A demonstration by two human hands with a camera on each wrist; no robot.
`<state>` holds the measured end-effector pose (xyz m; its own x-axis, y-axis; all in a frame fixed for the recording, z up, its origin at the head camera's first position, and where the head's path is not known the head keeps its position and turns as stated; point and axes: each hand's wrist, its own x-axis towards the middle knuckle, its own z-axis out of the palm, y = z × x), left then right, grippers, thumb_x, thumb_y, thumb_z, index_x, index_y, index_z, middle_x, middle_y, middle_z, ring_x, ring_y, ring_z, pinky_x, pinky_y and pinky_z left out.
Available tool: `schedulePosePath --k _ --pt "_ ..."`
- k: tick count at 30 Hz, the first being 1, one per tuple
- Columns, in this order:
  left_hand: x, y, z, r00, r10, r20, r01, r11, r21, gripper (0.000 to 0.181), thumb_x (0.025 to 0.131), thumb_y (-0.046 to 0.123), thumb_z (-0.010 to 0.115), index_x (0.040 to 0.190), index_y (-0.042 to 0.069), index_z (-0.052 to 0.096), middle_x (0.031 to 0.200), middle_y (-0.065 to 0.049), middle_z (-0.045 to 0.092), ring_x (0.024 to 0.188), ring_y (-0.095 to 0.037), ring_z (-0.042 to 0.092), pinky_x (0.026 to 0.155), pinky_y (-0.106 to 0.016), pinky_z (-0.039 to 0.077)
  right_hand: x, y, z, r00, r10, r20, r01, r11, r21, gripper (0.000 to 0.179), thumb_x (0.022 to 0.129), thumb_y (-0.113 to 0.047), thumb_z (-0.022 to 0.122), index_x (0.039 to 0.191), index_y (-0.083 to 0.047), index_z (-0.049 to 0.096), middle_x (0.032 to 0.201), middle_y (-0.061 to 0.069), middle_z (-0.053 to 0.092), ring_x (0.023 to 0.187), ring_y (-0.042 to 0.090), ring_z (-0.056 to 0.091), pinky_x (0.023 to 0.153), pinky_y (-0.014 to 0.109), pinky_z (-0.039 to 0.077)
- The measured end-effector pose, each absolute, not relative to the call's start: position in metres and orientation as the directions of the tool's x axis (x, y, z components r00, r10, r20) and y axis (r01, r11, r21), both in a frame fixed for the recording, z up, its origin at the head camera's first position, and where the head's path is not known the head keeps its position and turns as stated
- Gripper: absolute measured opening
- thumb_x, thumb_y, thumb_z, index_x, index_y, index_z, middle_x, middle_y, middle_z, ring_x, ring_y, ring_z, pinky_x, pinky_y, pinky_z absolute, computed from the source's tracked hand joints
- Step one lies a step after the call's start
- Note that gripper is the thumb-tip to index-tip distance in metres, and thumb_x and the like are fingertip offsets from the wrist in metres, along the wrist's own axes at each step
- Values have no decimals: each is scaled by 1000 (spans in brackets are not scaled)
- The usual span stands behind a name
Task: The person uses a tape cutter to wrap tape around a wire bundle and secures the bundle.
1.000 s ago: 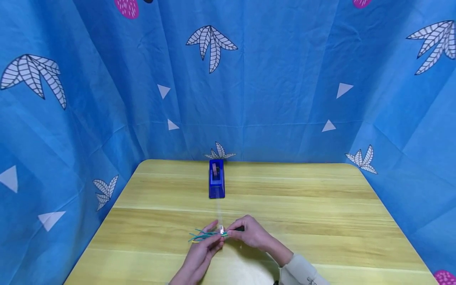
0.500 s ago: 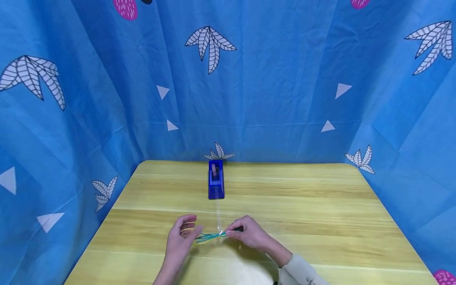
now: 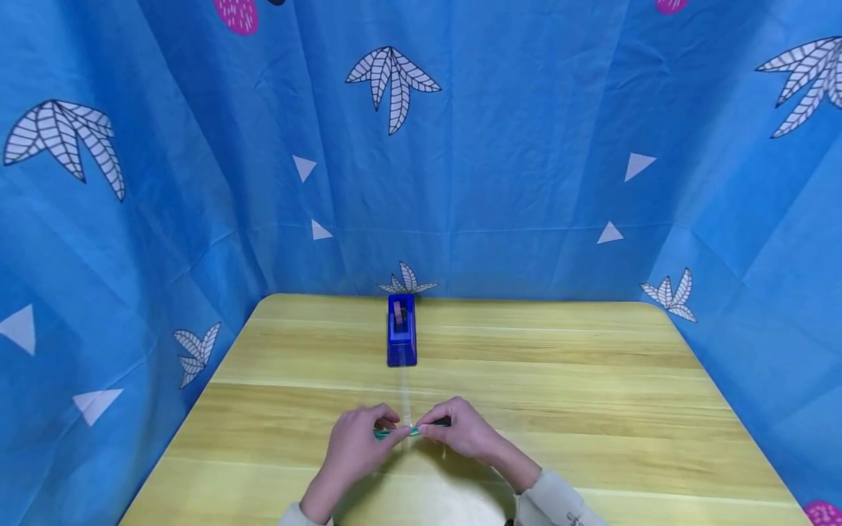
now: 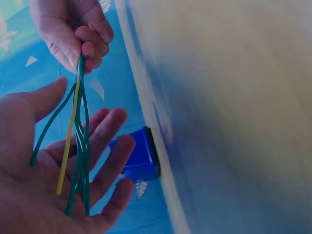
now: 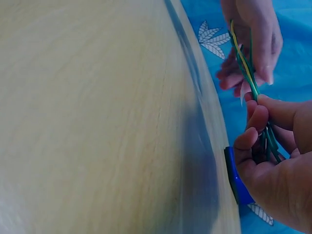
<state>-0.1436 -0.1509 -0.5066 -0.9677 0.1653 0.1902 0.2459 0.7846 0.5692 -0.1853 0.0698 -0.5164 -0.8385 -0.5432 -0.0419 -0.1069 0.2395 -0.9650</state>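
Note:
My right hand [image 3: 463, 432] pinches a bundle of thin green and yellow wires [image 4: 81, 129] between thumb and fingers. Around the bundle's free left end, my left hand [image 3: 357, 442] is spread, its fingers loosely bent. In the left wrist view the wires fan out over that palm, with a gap between thumb and fingers. A clear tape strip [image 3: 404, 387] runs from the blue tape dispenser [image 3: 402, 336] down to the wires. Whether the strip sticks to them is hard to see. A dark end of the bundle shows behind my right fingers.
The tape dispenser stands near the back edge of the light wooden table [image 3: 559, 380]. A blue patterned curtain [image 3: 513, 146] hangs behind the table and along both sides.
My left hand let go of the wires and drew back left, then came back right to surround their left part. My right hand has kept its pinch in place.

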Motion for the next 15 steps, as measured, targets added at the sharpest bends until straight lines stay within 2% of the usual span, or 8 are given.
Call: schedulePosePath --k 4,8,15 --pt "-148 -154 -507 -980 188 71 184 702 688 23 90 46 78 92 22 77 87 10 76 75 -3 66 69 -29 51 -185 70 -516 -840 -540 -52 -100 249 -963 11 95 -9 73 101 -1 80 90 20 74 72 10 61 64 22 52" --pt "-151 -157 -509 -972 232 25 165 609 776 18 91 36 79 93 18 79 87 5 77 71 -3 64 65 -24 51 -185 71 -517 -842 -537 -48 -102 246 -964 12 95 -8 73 101 0 79 89 19 74 71 9 59 62 21 50" --pt "-156 -158 -514 -967 251 -41 85 471 878 16 90 23 82 96 9 76 87 -2 77 74 -14 68 63 -24 52 -187 70 -521 -847 -531 -43 -109 251 -962 11 95 -6 72 101 2 79 87 23 72 69 13 56 58 18 45"
